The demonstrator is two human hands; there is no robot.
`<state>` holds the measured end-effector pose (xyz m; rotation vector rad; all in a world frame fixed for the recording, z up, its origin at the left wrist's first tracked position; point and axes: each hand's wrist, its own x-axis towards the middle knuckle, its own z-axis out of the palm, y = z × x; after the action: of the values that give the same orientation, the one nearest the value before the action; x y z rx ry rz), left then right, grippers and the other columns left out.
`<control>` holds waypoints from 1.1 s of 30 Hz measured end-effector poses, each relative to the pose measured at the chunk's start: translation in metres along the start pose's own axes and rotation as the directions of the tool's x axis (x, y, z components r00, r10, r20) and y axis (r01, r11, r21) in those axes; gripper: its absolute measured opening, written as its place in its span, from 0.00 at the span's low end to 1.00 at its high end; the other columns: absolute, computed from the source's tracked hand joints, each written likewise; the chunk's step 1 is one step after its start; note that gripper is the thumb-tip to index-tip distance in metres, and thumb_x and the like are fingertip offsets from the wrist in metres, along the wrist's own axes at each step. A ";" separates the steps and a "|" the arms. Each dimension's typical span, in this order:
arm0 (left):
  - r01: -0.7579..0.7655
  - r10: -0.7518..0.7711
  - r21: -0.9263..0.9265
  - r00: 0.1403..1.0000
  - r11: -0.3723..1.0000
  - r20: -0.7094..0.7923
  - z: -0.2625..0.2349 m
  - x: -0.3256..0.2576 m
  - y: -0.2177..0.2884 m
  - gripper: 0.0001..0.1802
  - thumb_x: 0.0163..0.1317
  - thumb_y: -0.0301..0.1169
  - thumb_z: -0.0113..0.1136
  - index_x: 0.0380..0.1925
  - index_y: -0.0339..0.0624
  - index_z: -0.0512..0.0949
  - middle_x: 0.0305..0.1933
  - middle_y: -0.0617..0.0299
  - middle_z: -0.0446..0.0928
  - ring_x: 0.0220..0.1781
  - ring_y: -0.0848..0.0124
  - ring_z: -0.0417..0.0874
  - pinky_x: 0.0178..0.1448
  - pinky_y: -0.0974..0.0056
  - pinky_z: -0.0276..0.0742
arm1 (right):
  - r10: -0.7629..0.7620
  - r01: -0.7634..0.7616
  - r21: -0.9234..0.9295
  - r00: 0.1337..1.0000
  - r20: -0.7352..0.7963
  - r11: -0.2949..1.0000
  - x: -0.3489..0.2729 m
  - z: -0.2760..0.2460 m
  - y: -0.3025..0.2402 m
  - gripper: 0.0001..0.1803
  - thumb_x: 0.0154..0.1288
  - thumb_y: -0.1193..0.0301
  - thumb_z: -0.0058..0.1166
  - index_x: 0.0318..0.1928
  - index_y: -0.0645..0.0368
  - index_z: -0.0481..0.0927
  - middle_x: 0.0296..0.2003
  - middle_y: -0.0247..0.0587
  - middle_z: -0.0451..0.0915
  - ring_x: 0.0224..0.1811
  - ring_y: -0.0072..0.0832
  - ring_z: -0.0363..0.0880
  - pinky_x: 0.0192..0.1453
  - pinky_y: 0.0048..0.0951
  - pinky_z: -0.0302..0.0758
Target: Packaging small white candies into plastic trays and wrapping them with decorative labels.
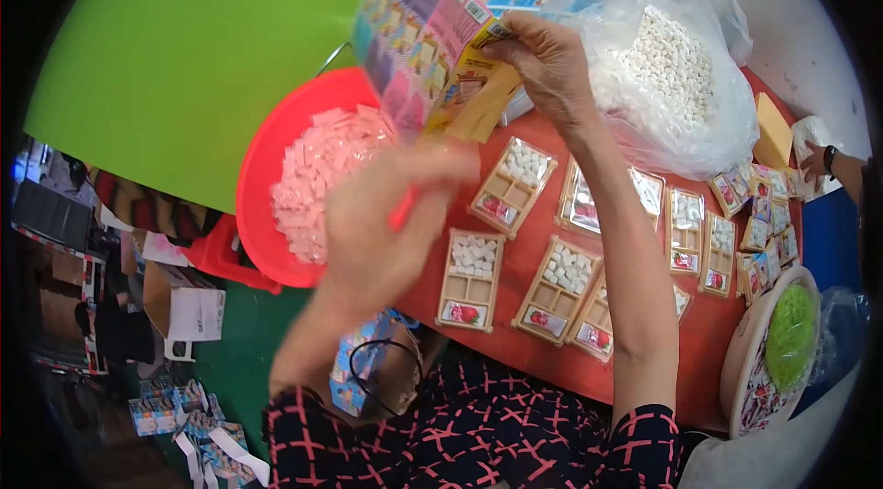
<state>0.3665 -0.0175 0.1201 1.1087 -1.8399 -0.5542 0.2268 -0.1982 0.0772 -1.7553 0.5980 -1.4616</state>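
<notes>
A curled sheet of colourful printed labels [418,34] is pinched between the thumb and fingers of my right hand [544,61], at the top middle. One yellowish strip hangs from its lower end. Smeared by motion, my left hand [391,213] passes just below the sheet, in front of the red basin [253,213]; whether it holds anything does not show. The basin contains many small pink packets [317,176]. On the red table [428,291] lie several beige divided trays [472,277], with white pellets in one compartment and a strawberry-printed packet in another.
A clear plastic bag of white pellets [667,66] stands at the back right. Finished-looking small packs [759,222] are piled near another person's hand [814,162]. A beige tub [750,365] holds a green bundle. Cartons [189,305] sit on the green floor at left.
</notes>
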 end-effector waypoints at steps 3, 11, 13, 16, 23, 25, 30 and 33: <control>-0.381 0.499 0.593 0.865 0.710 -0.042 -0.015 0.080 -0.024 0.20 0.43 0.23 0.64 0.40 0.44 0.75 0.47 0.56 0.74 0.53 0.56 0.72 0.58 0.56 0.64 | -0.199 0.227 -0.335 0.973 0.115 0.914 -0.005 -0.012 -0.014 0.07 0.50 0.83 0.54 0.31 0.63 0.77 0.26 0.37 0.76 0.30 0.23 0.75 0.37 0.23 0.70; -0.398 0.365 0.300 0.917 0.867 0.161 -0.006 0.138 -0.061 0.15 0.44 0.24 0.64 0.35 0.38 0.75 0.34 0.57 0.77 0.39 0.62 0.77 0.44 0.63 0.71 | -0.036 0.034 -0.122 0.999 -0.017 0.992 -0.015 -0.032 -0.028 0.11 0.50 0.84 0.56 0.36 0.63 0.76 0.28 0.32 0.78 0.32 0.17 0.75 0.39 0.20 0.74; -0.225 0.221 0.063 0.973 0.972 0.063 0.001 0.141 -0.064 0.09 0.46 0.23 0.63 0.29 0.33 0.76 0.25 0.55 0.76 0.26 0.63 0.78 0.31 0.66 0.73 | -0.016 0.008 -0.071 0.994 -0.105 0.997 -0.015 -0.036 -0.023 0.11 0.50 0.83 0.57 0.37 0.63 0.76 0.28 0.31 0.78 0.32 0.16 0.75 0.40 0.18 0.74; -0.211 0.202 0.094 0.975 0.973 0.094 0.005 0.148 -0.071 0.07 0.47 0.24 0.62 0.27 0.33 0.77 0.24 0.54 0.76 0.25 0.62 0.78 0.32 0.64 0.73 | 0.095 -0.088 0.056 0.987 -0.130 0.994 -0.015 -0.041 -0.016 0.10 0.51 0.83 0.57 0.36 0.62 0.76 0.29 0.31 0.78 0.31 0.16 0.75 0.38 0.17 0.74; -0.435 0.403 0.352 0.901 0.829 0.163 0.013 0.169 -0.086 0.06 0.50 0.29 0.60 0.23 0.37 0.79 0.23 0.54 0.77 0.27 0.59 0.78 0.33 0.60 0.72 | 0.093 -0.129 -0.163 0.972 -0.215 0.978 -0.012 -0.042 -0.005 0.10 0.52 0.81 0.57 0.37 0.62 0.77 0.31 0.33 0.79 0.32 0.17 0.75 0.36 0.17 0.73; -0.369 0.327 0.318 0.928 0.873 0.179 0.016 0.173 -0.089 0.06 0.52 0.31 0.58 0.25 0.39 0.79 0.23 0.54 0.77 0.28 0.58 0.78 0.34 0.58 0.72 | 0.017 -0.104 -0.338 0.968 -0.251 0.935 -0.011 -0.042 -0.004 0.12 0.52 0.81 0.57 0.39 0.61 0.78 0.33 0.35 0.79 0.34 0.20 0.76 0.37 0.20 0.73; -0.240 0.201 0.210 0.961 0.948 0.191 0.016 0.178 -0.097 0.09 0.57 0.32 0.55 0.30 0.37 0.78 0.24 0.60 0.75 0.28 0.68 0.75 0.34 0.65 0.70 | -0.433 0.260 -0.925 0.893 0.120 0.278 -0.012 -0.038 -0.008 0.24 0.47 0.80 0.57 0.48 0.51 0.78 0.45 0.37 0.76 0.42 0.35 0.74 0.45 0.32 0.71; -0.010 -0.012 0.084 0.968 0.996 0.251 0.015 0.174 -0.098 0.10 0.61 0.30 0.52 0.32 0.32 0.77 0.24 0.68 0.74 0.29 0.81 0.71 0.33 0.73 0.68 | -0.445 0.300 -0.925 0.878 0.173 0.232 -0.020 -0.034 -0.014 0.24 0.48 0.80 0.56 0.49 0.50 0.79 0.46 0.38 0.76 0.44 0.34 0.75 0.47 0.31 0.71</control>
<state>0.3643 -0.2177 0.1214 1.1367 -2.0981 -0.6476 0.1875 -0.1832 0.0779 -2.9113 1.3937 -1.6835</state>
